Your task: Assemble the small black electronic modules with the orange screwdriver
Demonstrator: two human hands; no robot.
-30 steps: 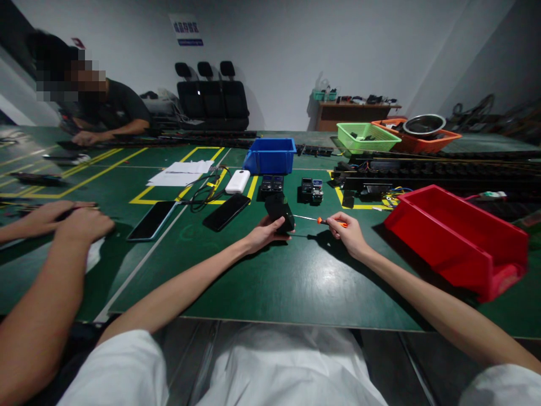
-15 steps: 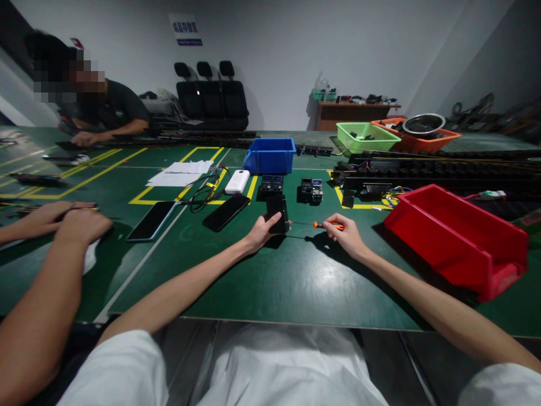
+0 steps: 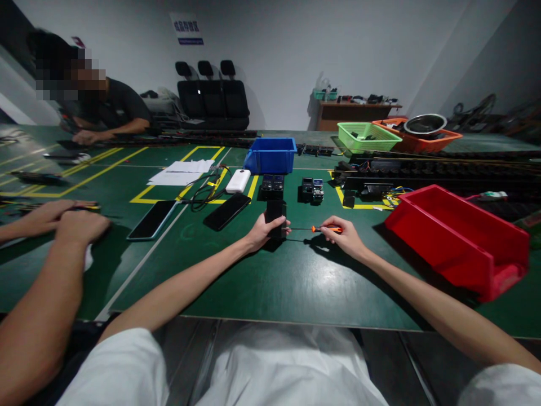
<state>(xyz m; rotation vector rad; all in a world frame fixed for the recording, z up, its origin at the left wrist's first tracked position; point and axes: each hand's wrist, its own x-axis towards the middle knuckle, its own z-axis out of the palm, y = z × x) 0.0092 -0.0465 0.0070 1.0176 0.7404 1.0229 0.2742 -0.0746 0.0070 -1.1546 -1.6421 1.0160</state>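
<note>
While both hands work, a small flat black device [image 3: 275, 217] stands on the green desk [image 3: 270, 282].
Left hand [image 3: 262, 231] grips it; right hand [image 3: 344, 234] pinches an orange-handled screwdriver [image 3: 323, 229], tip at the device's right edge.

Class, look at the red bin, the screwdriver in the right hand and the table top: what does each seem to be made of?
Red bin: likely moulded plastic, with an even colour and soft sheen. Screwdriver: thin shaft that looks like metal, orange grip probably plastic. Table top: green mat, perhaps rubber or vinyl, smooth with a dull glare.
</note>
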